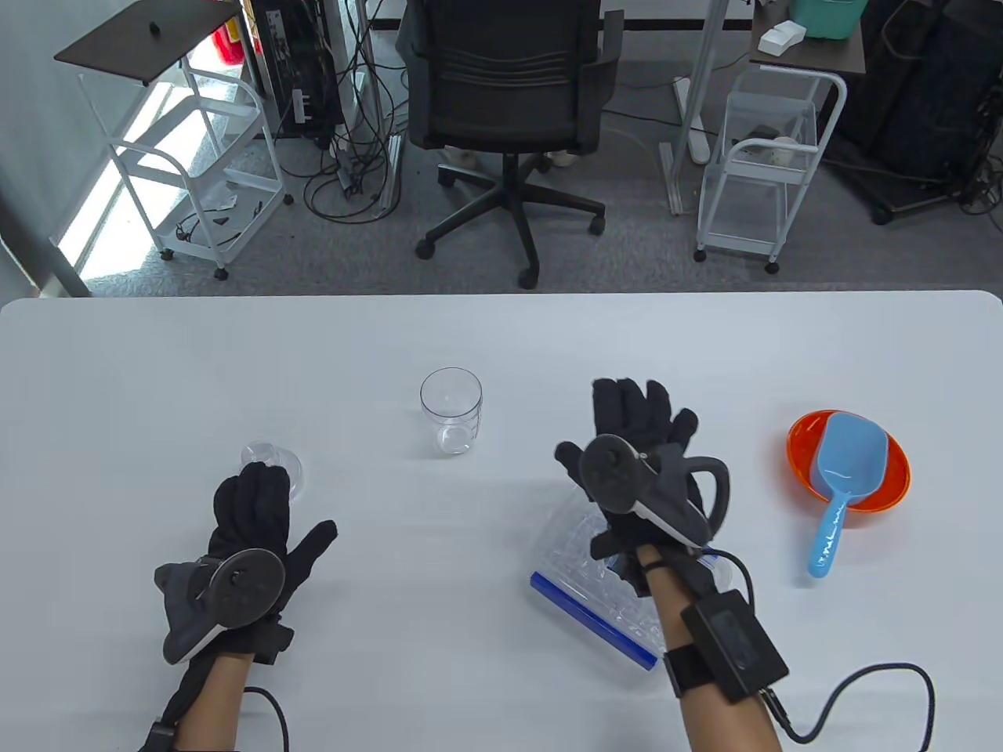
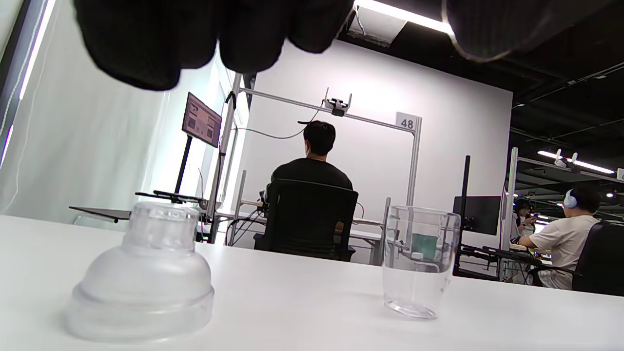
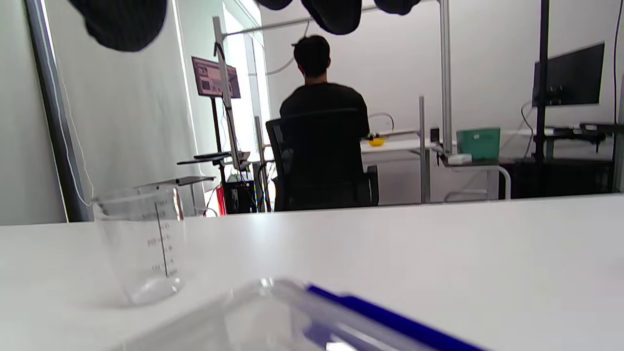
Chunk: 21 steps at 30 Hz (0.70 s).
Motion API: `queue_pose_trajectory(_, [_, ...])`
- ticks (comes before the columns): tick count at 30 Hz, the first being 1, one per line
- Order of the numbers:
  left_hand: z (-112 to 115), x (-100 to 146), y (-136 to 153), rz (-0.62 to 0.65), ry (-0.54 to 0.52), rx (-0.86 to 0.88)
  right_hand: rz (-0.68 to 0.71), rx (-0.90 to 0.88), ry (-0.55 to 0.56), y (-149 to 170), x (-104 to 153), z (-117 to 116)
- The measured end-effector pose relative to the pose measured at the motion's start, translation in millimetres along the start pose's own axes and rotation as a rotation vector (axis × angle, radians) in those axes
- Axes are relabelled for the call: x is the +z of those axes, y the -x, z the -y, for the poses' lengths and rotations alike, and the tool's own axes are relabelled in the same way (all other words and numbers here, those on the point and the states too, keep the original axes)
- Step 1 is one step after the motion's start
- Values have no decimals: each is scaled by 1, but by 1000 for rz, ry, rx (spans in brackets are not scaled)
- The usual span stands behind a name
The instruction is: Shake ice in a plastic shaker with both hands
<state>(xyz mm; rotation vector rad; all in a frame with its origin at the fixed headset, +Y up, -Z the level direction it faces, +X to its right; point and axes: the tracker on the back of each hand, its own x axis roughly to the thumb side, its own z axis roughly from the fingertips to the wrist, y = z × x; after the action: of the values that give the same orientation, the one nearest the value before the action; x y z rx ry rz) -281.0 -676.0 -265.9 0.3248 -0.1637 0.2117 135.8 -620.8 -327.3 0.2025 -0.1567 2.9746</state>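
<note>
Above the table (image 1: 117,376), both hands, left (image 1: 251,525) and right (image 1: 639,446), hover spread, empty

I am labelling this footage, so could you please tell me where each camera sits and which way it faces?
Table view: overhead, looking down at the white table; left hand and right hand enter from the bottom edge.
Left wrist view: low over the table, facing the domed clear plastic shaker lid; gloved fingertips hang from the top.
Right wrist view: low, above the blue-zipped clear ice bag; fingertips at top.
All three share the clear plastic shaker cup.
</note>
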Motion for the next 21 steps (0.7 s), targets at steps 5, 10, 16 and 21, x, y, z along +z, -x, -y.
queue_pose_trajectory(5, [7, -4, -20, 29, 56, 8, -9, -128, -286, 54, 29, -33])
queue_pose_trajectory(10, [18, -8, -58, 106, 130, -17, -40, -114, -438, 73, 40, -59])
queue_pose_trajectory(16, [33, -10, -98, 173, 248, 5, -33, -225, -432, 81, 45, -75])
queue_pose_trajectory(21, [46, -8, -101, 178, 260, -5, -30, -248, -436, 81, 46, -78])
